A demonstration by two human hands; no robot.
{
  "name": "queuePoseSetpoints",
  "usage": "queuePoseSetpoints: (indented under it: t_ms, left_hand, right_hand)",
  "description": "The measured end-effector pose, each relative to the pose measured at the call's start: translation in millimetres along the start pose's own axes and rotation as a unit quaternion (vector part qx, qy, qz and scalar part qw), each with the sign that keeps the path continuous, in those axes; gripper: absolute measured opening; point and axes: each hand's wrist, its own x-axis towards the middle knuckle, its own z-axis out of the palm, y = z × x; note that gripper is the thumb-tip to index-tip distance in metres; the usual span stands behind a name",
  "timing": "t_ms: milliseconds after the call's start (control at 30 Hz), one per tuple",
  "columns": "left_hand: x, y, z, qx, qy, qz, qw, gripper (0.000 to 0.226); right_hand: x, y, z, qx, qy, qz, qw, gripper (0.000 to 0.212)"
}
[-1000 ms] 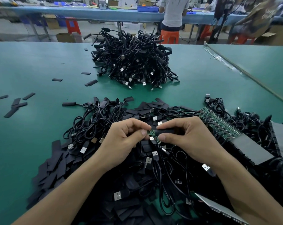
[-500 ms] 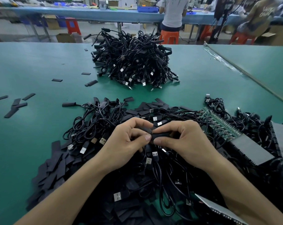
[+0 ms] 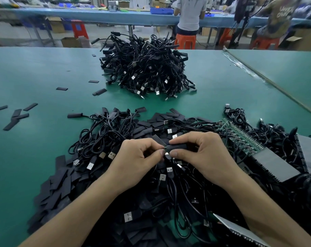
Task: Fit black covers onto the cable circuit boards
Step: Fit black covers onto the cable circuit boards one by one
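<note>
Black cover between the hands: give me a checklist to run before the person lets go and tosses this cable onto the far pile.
1. Cover gripped by right hand: ok.
2. Left hand pinching the cable end at the cover's mouth: ok.
3. Green board hidden inside the cover: ok, none shows.
4. Cover fully seated: cannot tell, fingers hide its ends.
5. Far pile has space to receive it: ok.
6. Spare covers within reach at left: ok.

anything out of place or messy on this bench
A few loose black covers lie scattered on the green table, off to the left of the near pile. Otherwise nothing stands out; both hands hold one cover.
</note>
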Motion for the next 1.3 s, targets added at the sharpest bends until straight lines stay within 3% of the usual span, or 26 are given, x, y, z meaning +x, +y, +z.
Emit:
queuePoseSetpoints:
  t_ms: [300, 533, 700, 967, 1133, 1300]
  left_hand:
    - [2.8, 0.9, -2.3, -0.084, -0.047, -0.017, 0.995, 0.009]
    - [2.7, 0.6, -3.4, -0.085, -0.083, -0.036, 0.992, 0.009]
    - [2.3, 0.9, -3.3, -0.093, -0.066, -0.030, 0.993, 0.011]
    - [3.4, 1.0, -3.8, -0.100, -0.060, -0.015, 0.993, 0.014]
    - [2.5, 1.0, -3.3, -0.101, -0.053, -0.006, 0.993, 0.012]
    - [1.7, 1.1, -3.2, -0.080, -0.058, -0.002, 0.995, 0.011]
  right_hand:
    - [1.0, -1.6, -1.7, -0.007, -0.008, -0.016, 1.000, 0.019]
    - [0.2, 1.4, -4.4, -0.023, -0.047, -0.013, 0.999, 0.023]
    - [0.4, 2.1, -5.9, -0.031, -0.054, -0.010, 0.998, 0.022]
    - [-0.1, 0.9, -3.7, 0.001, 0.001, -0.002, 1.000, 0.026]
    - [0.8, 1.0, -6.3, 0.052, -0.029, 0.017, 0.998, 0.020]
    - [0.6, 2.1, -6.9, 0.030, -0.045, 0.027, 0.998, 0.020]
